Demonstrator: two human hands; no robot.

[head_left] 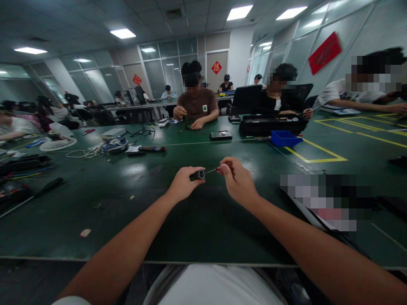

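Note:
My left hand (183, 184) is closed around a small black cylinder (200, 174) whose round end faces right and toward me. What kind of part it is I cannot make out. My right hand (238, 180) grips the reddish handle of a screwdriver (219, 169). Its thin metal shaft points left, with the tip at or close to the cylinder's round end; whether they touch is not clear. Both hands are held above the green table (190, 228), in front of my body.
Ahead lie a dark tool (152, 149), a circuit board (221, 135), a blue bin (285, 138) and a long black casing (273, 124). At left are a long screwdriver (47, 186) and a white fan grille (58, 144). A person (197, 101) works opposite; others sit around.

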